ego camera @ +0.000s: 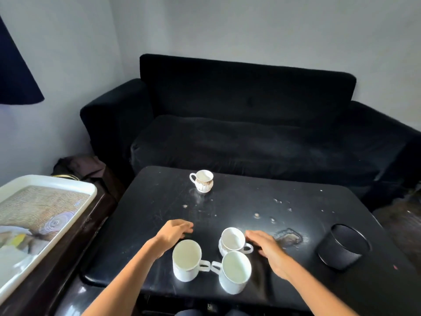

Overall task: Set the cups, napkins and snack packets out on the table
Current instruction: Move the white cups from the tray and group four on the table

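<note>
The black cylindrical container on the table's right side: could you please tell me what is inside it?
The black cylindrical container sits open-topped on the table, tilted away from the camera. Only its dark inner wall shows near the rim; the bottom is hidden, so any contents cannot be seen.

2 bare forearms enter from the bottom edge of the frame, 1 from the lower left and 1 from the lower right, with no sleeve, watch, bracelet or ring visible on either. The left hand point(174, 232) and the right hand point(265, 244) are both uncovered, slim, with short nails as far as the blur allows. At the very bottom centre of the frame, 2 rounded shapes in dark blue fabric show, apparently the person's trousered knees.
</note>
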### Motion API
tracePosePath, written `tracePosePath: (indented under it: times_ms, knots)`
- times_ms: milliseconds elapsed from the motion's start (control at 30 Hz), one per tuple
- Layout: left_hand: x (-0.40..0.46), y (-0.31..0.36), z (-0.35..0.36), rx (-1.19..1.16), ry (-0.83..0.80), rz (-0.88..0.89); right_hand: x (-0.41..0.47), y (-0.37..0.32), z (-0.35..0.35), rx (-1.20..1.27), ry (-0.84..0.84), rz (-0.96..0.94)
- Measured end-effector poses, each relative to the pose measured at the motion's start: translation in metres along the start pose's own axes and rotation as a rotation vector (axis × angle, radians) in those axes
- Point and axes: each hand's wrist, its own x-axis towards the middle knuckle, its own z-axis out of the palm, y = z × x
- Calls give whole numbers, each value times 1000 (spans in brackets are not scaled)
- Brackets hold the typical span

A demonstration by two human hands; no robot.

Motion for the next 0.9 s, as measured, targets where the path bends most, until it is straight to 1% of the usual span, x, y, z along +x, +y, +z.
tracePosePath:
  times_ms: [67, 133, 167, 233, 267, 400, 467, 600, 800, 900]
  knots:
    - [-11, 7, 2, 46, -28, 25, -16, 2, 0, -20, -40, 18]
    - [-19, 15, 6, 158, -59, 48, -27, 1, 1, -45, -54, 24]
    - [-22, 18, 10, 269, -59, 58, -30, 0, 2, -54, -57, 23]
    - [-25, 26, 18, 592, -39, 77, -34, -1, 5, -68, -57, 22]
    - [-26, 30, 24, 708, -32, 89, -36, -2, 7, -77, -64, 19]
    - [-31, 42, 42, 1000, -87, 100, -39, -5, 11, -112, -78, 18]
    - [-34, 47, 49, 1075, -120, 116, -38, -4, 12, -112, -73, 11]
    - [-33, 54, 63, 1095, -190, 133, -35, -2, 12, -125, -57, 3]
    - [-23, 55, 68, 873, -213, 65, -26, -5, 16, -118, -14, -8]
    - [-17, 54, 65, 758, -230, 63, -18, -7, 20, -85, 33, -10]
